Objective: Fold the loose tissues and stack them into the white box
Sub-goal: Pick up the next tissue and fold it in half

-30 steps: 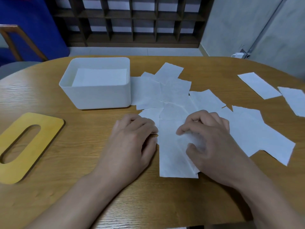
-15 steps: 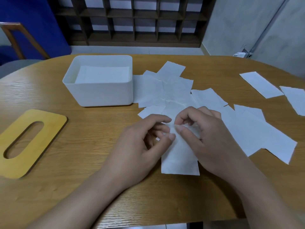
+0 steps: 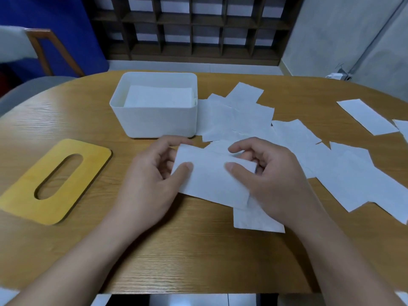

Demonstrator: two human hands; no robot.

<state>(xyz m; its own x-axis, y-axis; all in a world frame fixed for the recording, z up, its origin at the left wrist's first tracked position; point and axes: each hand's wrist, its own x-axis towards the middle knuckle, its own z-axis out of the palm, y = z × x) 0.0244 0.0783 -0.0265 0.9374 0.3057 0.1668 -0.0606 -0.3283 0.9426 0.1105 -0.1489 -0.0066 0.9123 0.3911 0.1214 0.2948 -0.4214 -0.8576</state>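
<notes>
Mid-fold: my left hand (image 3: 152, 173) and right hand (image 3: 271, 173) each pinch an end of one tissue (image 3: 212, 177). Next: crease it, carry it to the white box (image 3: 154, 120).

Indoor room, wooden table (image 3: 66, 111), cubby shelving (image 3: 194, 29), chair (image 3: 44, 51)

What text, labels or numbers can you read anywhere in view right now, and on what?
None. The white box, the yellow lid with its oval slot, the tissue held by the left hand and right hand, and the loose tissues on the table all show no print.
</notes>
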